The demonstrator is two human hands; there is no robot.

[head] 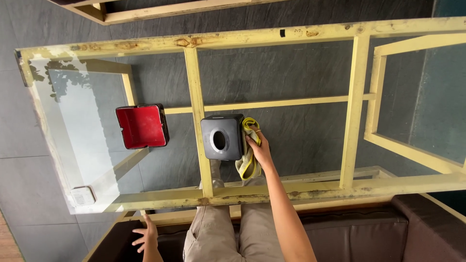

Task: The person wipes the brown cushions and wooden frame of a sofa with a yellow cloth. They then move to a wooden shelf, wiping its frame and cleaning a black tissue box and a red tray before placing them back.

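A: Cloth, yellow-grey, sits bunched under our right hand, fingers clamped on it, beside the black box on the glass table.

B: Left hand?

A: Spread flat on the sofa, likely bracing us. Red tray sits apart.

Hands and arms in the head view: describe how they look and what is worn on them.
Both arms are bare, with no sleeves visible. The left hand and right hand wear no gloves. No watch or bracelet shows; rings are too small to tell. Light khaki trousers cover the legs.
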